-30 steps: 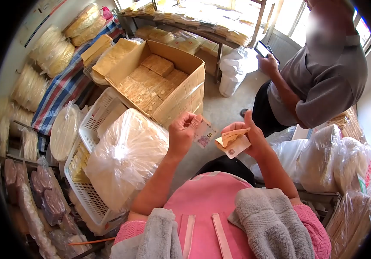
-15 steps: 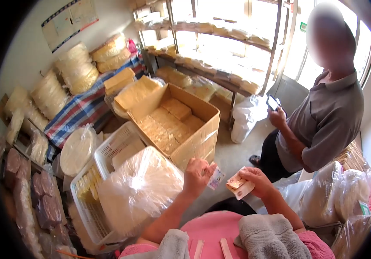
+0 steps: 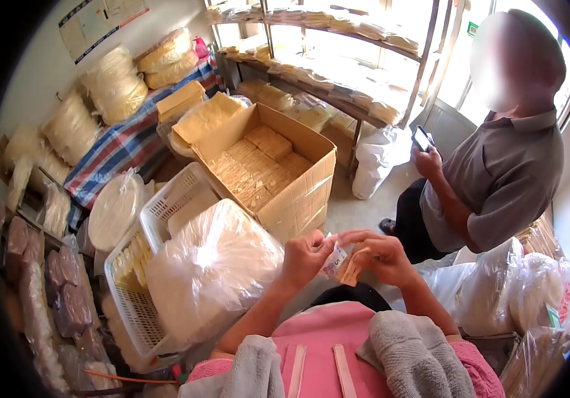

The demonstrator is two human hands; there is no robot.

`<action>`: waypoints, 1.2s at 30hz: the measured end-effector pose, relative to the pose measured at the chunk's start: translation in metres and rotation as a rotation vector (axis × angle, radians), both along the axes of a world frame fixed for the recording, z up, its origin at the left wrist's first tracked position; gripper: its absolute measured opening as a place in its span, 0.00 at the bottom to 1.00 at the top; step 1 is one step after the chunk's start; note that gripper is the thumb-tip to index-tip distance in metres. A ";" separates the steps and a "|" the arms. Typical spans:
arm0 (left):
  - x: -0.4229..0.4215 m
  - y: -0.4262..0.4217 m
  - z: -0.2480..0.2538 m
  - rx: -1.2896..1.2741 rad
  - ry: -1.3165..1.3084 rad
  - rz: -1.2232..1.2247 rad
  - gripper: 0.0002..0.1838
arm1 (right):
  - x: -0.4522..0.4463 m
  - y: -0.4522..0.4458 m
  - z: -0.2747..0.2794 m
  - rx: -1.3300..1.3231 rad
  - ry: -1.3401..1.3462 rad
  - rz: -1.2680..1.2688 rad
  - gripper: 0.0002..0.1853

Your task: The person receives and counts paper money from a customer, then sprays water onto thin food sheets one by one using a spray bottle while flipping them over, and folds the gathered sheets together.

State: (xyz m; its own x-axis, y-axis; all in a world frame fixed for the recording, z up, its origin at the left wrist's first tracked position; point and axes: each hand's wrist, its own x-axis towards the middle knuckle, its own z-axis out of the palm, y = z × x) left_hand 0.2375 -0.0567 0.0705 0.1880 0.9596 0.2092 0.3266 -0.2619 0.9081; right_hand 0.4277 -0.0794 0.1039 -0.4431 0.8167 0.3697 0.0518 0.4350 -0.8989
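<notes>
We see the left hand [image 3: 306, 257] pinching a small banknote [image 3: 333, 263], printed with a 5, between thumb and fingers. The right hand [image 3: 386, 260] has thumb and bent fingers pinched on some orange-brown folded notes [image 3: 351, 268]; its fingers reach over toward the left hand, fingertips close together, exact contact hard to tell. The money sits in front of the pink apron [image 3: 325, 325], between both hands, held up above the floor. Left of the hands we get a clear plastic bag [image 3: 215, 268] of pale stuff, beside a white basket [image 3: 140, 315]. Past that, an open cardboard box [image 3: 296, 209] with tan blocks inside. Ahead to the right, another person [image 3: 507, 179] in a grey shirt stands holding a phone [image 3: 422, 138]. White sack [image 3: 373, 164] on the floor near the shelf [image 3: 328, 79]; more plastic-wrapped packs [image 3: 491, 288] at right.
</notes>
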 end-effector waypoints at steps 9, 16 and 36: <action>-0.005 -0.002 0.009 -0.202 -0.152 0.033 0.18 | -0.028 0.001 -0.032 0.000 -0.171 -0.289 0.09; -0.010 -0.005 0.000 -0.353 -0.435 -0.188 0.20 | -0.050 0.000 -0.032 -0.068 -0.219 -0.548 0.16; -0.022 -0.007 0.027 -0.359 -0.678 -0.091 0.09 | -0.030 0.008 -0.051 -0.780 0.073 -0.099 0.19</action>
